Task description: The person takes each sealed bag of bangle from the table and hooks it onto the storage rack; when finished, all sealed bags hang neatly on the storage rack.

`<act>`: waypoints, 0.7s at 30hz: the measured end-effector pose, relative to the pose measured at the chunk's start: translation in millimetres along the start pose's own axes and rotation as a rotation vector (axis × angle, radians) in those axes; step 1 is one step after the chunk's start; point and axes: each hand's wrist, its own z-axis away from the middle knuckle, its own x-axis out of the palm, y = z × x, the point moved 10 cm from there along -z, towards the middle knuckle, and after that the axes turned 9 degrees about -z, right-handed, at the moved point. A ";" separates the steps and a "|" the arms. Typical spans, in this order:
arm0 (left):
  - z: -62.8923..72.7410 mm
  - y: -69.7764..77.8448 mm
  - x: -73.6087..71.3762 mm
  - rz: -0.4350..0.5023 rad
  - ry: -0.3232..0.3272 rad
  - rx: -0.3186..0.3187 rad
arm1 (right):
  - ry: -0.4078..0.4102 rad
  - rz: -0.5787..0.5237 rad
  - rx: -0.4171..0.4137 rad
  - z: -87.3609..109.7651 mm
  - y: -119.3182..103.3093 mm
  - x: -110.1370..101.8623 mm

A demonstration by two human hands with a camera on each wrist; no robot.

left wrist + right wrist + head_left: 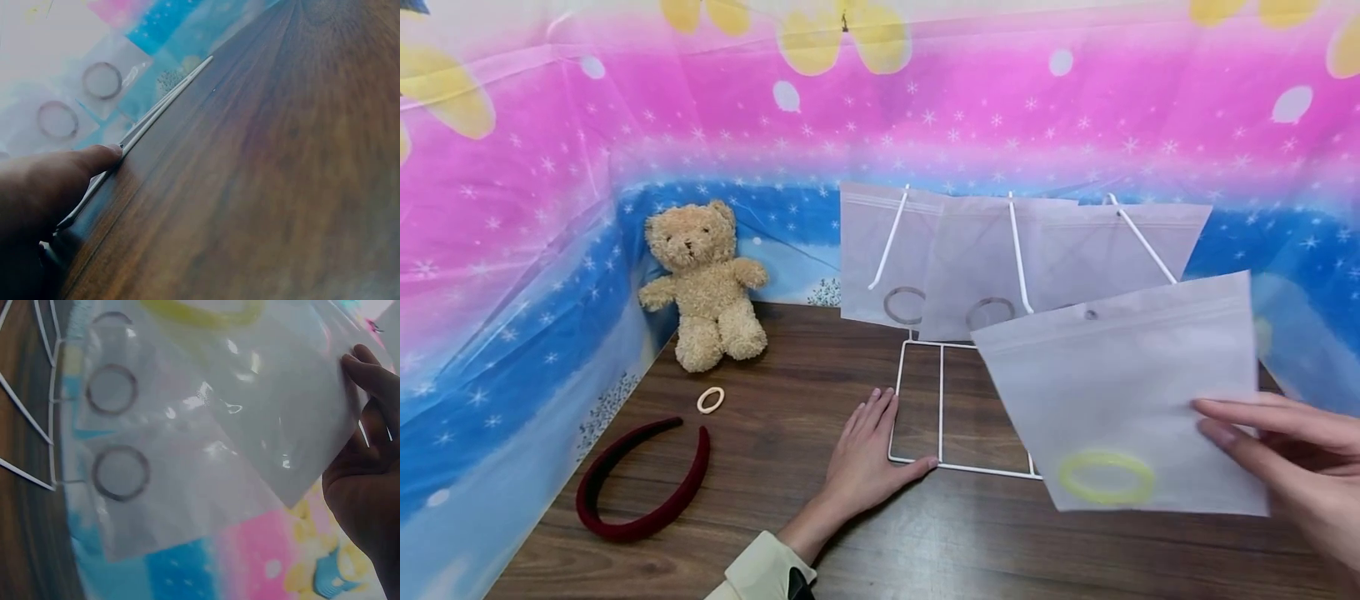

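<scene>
My right hand (1311,467) pinches the right edge of a frosted zip bag (1112,383) between fingers and thumb. Low inside this bag lies a yellow ring (1107,457), and a small hang hole shows near its top. The bag is held up in front of a white wire rack (985,472) and covers its right part in the head view. Similar frosted bags (970,250) hang from the rack's hooks, with dark rings (92,473) in them. Fingers straight, my left hand (867,454) rests at the rack base's left front corner, its thumb on the front wire.
A teddy bear (703,292) sits at the back left against the printed cloth. In front of it lie a small cream ring (702,402) and a dark red headband (647,527) on the wooden table (790,358). The rack's long hooks (1018,250) jut forward.
</scene>
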 end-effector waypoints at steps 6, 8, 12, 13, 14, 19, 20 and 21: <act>0.3 -0.7 1.4 0.003 -0.012 -0.008 | -0.114 -0.426 -0.070 -9.3 -1.5 37.7; 0.1 -0.8 1.4 0.004 -0.012 -0.008 | -0.126 -0.466 -0.088 -11.0 -0.9 43.6; -0.2 -1.0 1.2 0.002 -0.010 -0.006 | -0.135 -0.509 -0.096 -13.1 0.4 50.8; -0.3 -1.0 1.2 0.002 -0.012 -0.006 | -0.134 -0.516 -0.096 -13.4 0.8 51.8; -0.4 -0.9 1.1 0.002 -0.011 -0.005 | -0.138 -0.543 -0.099 -13.6 1.0 52.7; 0.0 -1.2 1.7 0.005 -0.016 -0.005 | -0.146 -0.592 -0.100 -13.8 4.0 57.8; 0.0 -1.0 1.6 0.006 -0.015 -0.004 | -0.146 -0.601 -0.099 -13.7 5.1 58.8; 0.2 -0.8 1.6 0.005 -0.015 -0.004 | -0.144 -0.600 -0.096 -13.7 6.3 59.5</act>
